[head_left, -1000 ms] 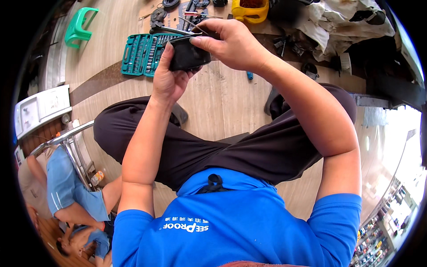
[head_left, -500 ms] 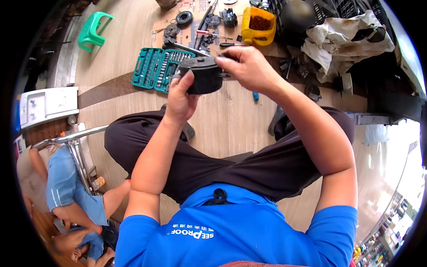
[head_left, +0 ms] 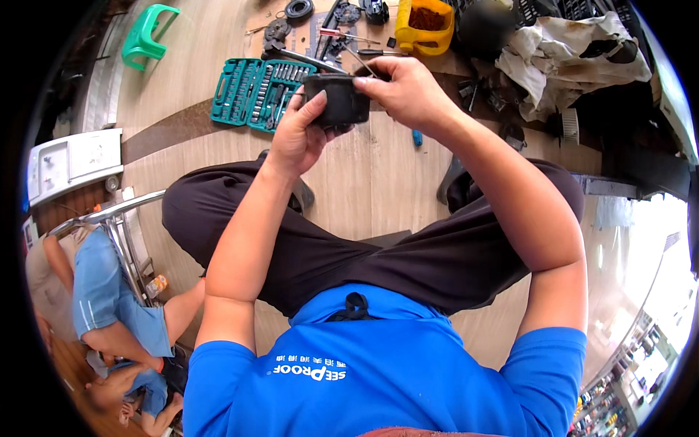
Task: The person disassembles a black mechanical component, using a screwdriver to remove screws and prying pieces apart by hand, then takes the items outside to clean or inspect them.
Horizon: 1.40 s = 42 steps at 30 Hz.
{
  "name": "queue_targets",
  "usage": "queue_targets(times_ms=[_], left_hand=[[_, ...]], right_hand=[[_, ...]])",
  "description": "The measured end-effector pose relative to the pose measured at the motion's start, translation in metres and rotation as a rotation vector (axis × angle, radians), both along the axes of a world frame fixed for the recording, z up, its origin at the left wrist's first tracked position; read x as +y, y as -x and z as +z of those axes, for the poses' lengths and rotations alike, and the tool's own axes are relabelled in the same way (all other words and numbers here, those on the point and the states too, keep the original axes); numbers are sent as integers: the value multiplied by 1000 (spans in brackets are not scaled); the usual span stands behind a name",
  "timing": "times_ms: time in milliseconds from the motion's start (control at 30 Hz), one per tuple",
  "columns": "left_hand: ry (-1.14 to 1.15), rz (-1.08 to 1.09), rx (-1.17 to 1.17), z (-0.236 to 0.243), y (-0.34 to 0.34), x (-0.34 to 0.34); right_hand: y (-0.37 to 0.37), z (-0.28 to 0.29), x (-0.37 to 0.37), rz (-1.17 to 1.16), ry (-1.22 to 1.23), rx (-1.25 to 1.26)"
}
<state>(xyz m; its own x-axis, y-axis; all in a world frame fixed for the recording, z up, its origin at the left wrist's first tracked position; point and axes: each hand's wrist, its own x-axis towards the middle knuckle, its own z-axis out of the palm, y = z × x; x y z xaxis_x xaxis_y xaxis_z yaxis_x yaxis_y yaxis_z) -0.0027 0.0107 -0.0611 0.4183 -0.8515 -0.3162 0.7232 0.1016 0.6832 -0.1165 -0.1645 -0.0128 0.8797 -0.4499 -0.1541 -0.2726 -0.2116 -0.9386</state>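
Note:
A black, round, drum-shaped housing [head_left: 344, 102] is held up above the floor, its side wall turned toward me. My left hand [head_left: 297, 138] is closed around its left side, thumb across the wall and fingers underneath. At the upper right rim my right hand [head_left: 408, 86] is closed in a pinch on a thin metal rod [head_left: 362, 63] that slants up and left over the housing. The rod's full shape and whether its end touches the housing cannot be made out. Just beyond the housing lies the open green socket set case [head_left: 239, 91].
Dark round parts [head_left: 277, 30], a red-handled screwdriver [head_left: 331, 33] and a cut-open yellow jug [head_left: 415, 36] lie on cardboard ahead. A blue-handled tool [head_left: 416, 138] is on the floor. A green stool [head_left: 145, 40] stands far left; two people sit at lower left.
The housing has tilted so more of its side wall shows, and its top face is hidden. Both hands stay on the work. The thin rod at my right fingers now shows more clearly.

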Motion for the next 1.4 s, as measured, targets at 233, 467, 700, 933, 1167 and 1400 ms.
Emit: queue_targets(times_ms=[233, 467, 700, 933, 1167, 1400], left_hand=[[-51, 77, -47, 0, -1, -2], [-429, 226, -232, -30, -18, -7], [-938, 87, -480, -120, -28, 7], [-1303, -144, -433, -243, 11, 27], [-1546, -366, -630, -282, 28, 12], [-1677, -404, -793, -273, 31, -16]], right_hand=[[-2, 4, 1, 6, 9, -38], [-4, -15, -9, -34, 413, -41], [6, -15, -3, 86, 390, 42], [9, -26, -2, 97, 468, 49], [30, -98, -15, 197, 605, 270], [63, -233, -63, 406, 468, 905]])
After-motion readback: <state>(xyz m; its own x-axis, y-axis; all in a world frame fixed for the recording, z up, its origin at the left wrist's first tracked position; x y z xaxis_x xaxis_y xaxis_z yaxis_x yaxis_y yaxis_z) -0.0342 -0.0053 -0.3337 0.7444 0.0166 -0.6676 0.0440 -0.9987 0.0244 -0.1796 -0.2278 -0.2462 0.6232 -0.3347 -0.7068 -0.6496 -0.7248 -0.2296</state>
